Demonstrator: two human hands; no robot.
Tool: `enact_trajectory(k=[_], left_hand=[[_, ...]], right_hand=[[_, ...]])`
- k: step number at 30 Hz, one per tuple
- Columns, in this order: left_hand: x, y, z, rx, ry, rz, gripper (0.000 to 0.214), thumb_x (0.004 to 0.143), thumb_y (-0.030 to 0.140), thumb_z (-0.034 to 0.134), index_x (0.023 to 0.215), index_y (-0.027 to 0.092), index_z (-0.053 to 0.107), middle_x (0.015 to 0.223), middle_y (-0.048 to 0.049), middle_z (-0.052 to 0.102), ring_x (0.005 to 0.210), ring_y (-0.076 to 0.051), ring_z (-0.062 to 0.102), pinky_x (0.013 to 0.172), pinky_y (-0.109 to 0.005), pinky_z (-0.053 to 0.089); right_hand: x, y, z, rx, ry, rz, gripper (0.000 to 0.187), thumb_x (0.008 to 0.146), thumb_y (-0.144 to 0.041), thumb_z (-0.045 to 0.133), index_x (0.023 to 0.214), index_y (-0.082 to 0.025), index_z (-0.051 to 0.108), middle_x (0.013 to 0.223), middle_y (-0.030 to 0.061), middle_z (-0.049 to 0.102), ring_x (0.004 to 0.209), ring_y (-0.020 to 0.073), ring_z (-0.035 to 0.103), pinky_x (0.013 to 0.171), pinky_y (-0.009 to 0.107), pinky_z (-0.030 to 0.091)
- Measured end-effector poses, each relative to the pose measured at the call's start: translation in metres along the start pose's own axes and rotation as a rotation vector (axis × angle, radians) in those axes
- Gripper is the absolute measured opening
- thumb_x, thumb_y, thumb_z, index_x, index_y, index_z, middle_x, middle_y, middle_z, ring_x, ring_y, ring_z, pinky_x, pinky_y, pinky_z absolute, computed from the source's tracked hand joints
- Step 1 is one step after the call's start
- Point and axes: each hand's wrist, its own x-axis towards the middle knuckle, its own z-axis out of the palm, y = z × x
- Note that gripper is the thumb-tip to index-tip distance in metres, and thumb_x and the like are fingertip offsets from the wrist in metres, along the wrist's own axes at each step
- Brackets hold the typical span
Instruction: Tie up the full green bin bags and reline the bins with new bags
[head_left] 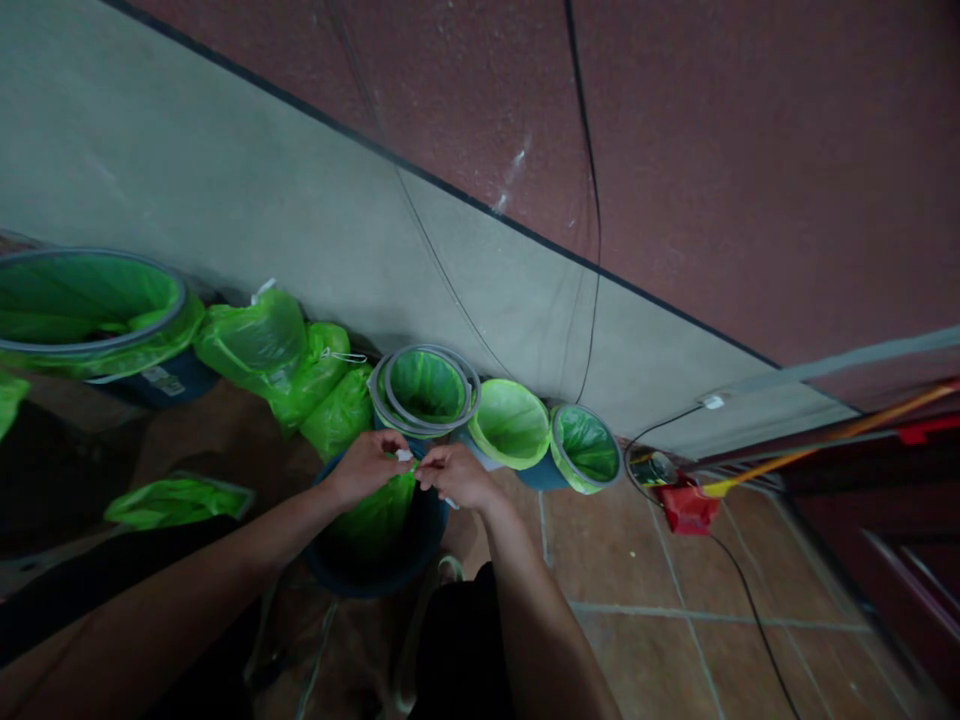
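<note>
Just over a dark blue trash bin (319, 565), both my hands come together at the gathered top of a green trash bag (377, 523). My left hand (369, 468) is closed, with a white strip, apparently the drawstring (404, 455), at its fingertips. Pinched around the bag's top is my right hand (457, 474), and another bit of white shows below its fingers. The bag's lower part hangs into the bin. Exactly what each finger grips is too small to make out.
Lined bins stand along the wall: a large bin (180, 355), a stacked bin (469, 395), a pale-lined bin (512, 425) and another bin (559, 450). Tied green bags (255, 340) lie between them. At right are a red dustpan (688, 507) and a cable (750, 590).
</note>
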Motion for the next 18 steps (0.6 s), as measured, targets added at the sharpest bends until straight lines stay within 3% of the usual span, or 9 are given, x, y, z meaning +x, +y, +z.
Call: enact_trajectory(k=[4,9,15,18], left_hand=[[-0.0018,0.0004,-0.0001,0.203,-0.039,0.17,0.003,0.066,0.021,0.057,0.065,0.019,0.059,0.06,0.0044,0.055,0.059,-0.011,0.048,0.058,-0.024,0.036],[-0.0029,-0.0059,0.0032,0.314,0.074,0.34,0.012,0.073,0.017,0.047,0.071,0.019,0.059,0.067,0.0022,0.057,0.065,-0.013,0.053,0.062,-0.025,0.041],[-0.0022,-0.0078,0.0037,0.23,0.058,0.202,0.014,0.082,0.028,0.05,0.09,0.02,0.058,0.068,0.0045,0.059,0.056,-0.013,0.056,0.055,-0.024,0.044],[-0.0021,-0.0053,0.0028,0.247,0.042,0.19,0.013,0.081,0.028,0.051,0.087,0.02,0.06,0.067,0.0039,0.061,0.058,-0.013,0.057,0.056,-0.024,0.044]], right_hand=[[0.0023,0.0007,-0.0005,-0.015,0.03,-0.056,0.013,0.084,-0.018,0.059,0.073,-0.017,0.066,0.055,-0.0049,0.055,0.044,0.0074,0.047,0.045,0.019,0.036],[0.0041,0.0001,0.0034,0.033,0.032,-0.113,0.018,0.085,-0.012,0.052,0.085,-0.016,0.069,0.067,-0.0037,0.062,0.047,0.0063,0.047,0.049,0.019,0.037],[0.0036,0.0001,0.0066,0.122,-0.041,-0.161,0.019,0.089,-0.021,0.053,0.073,-0.016,0.063,0.065,-0.0032,0.06,0.047,0.005,0.043,0.048,0.018,0.033],[0.0022,-0.0015,0.0049,0.169,-0.064,-0.15,0.018,0.088,-0.025,0.057,0.074,-0.016,0.064,0.066,-0.0028,0.061,0.048,0.0048,0.043,0.048,0.018,0.032]])
